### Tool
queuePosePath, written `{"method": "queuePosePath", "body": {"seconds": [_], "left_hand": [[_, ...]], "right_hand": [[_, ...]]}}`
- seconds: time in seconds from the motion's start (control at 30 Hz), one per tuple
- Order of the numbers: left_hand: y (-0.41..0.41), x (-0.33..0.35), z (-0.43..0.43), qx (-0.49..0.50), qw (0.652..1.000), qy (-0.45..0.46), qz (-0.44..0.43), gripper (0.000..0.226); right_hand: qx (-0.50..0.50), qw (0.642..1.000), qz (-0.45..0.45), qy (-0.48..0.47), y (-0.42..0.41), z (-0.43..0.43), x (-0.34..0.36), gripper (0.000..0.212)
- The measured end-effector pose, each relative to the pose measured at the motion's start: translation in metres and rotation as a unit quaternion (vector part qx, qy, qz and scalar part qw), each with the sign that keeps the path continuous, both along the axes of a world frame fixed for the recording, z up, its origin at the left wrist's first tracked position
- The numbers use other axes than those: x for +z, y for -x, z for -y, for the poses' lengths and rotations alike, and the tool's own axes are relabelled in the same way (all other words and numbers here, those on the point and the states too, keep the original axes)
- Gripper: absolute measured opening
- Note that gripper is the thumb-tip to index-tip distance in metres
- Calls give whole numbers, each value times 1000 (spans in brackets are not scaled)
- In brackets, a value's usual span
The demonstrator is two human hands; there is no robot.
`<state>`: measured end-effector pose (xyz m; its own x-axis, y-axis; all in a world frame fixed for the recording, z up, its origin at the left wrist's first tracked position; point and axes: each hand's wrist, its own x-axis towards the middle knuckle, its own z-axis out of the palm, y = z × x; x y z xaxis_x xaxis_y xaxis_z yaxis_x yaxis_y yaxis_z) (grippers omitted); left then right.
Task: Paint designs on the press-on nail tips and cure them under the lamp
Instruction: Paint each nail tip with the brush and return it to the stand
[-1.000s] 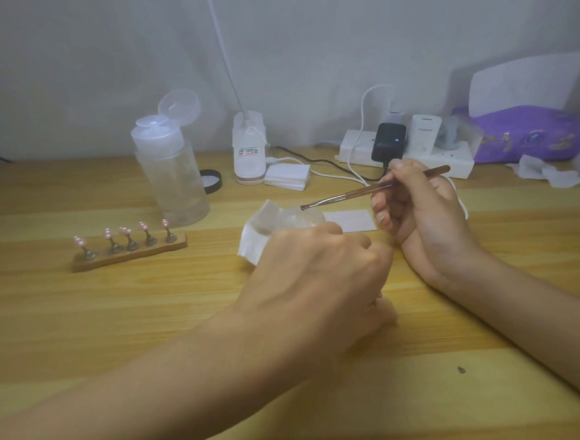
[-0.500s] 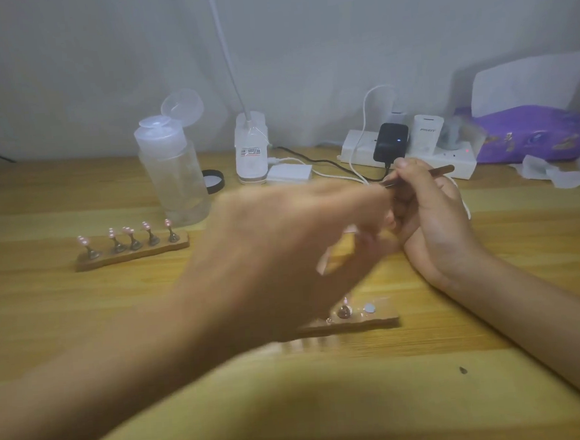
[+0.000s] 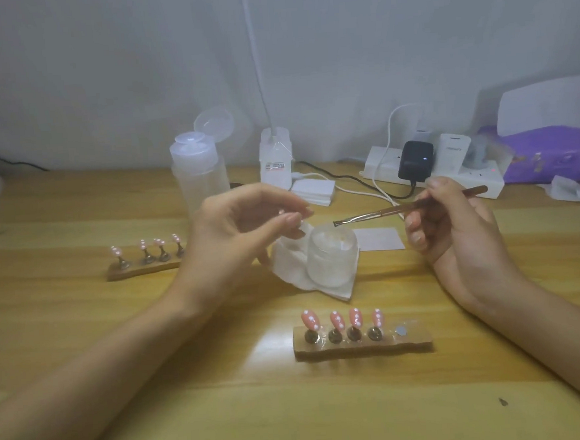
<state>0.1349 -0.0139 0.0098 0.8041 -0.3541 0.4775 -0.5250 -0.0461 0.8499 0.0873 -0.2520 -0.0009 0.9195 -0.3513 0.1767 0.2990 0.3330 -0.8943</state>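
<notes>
- Low at centre of the tabletop (image 3: 225,396), a wooden holder (image 3: 417,343) carries four pink nail tips (image 3: 336,319) with white dots; its fifth spot shows only a small metal disc.
- Likely risk: a forearm crossing low here could smear the dots if they are uncured.
- At mid-frame, a frosted jar (image 3: 332,254) sits on a crumpled wipe (image 3: 295,271); on that uneven footing, a push at the rim could tip it.
- Right of it, the right hand (image 3: 454,232) pinches a slim brush (image 3: 408,208), bristles at the jar's mouth; contact unclear.
- The left hand (image 3: 235,237) hovers left of the jar, fingers loosely curled, gripping nothing visible. The hands are well apart.
- Farther left, a second holder (image 3: 137,271) stands partly behind that hand.
</notes>
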Motion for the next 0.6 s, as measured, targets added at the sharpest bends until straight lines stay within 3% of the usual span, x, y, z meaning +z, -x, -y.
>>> {"method": "queuePosePath", "body": {"seconds": [0.2, 0.4, 0.6], "left_hand": [[6, -10, 0, -11, 995, 69, -69, 26], [5, -14, -2, -30, 992, 76, -99, 14], [5, -19, -2, -52, 994, 51, -78, 6]], "right_hand": [[1, 990, 58, 127, 3, -1, 2, 38], [5, 947, 96, 307, 9, -11, 19, 30], [45, 930, 86, 354, 10, -20, 24, 32]]}}
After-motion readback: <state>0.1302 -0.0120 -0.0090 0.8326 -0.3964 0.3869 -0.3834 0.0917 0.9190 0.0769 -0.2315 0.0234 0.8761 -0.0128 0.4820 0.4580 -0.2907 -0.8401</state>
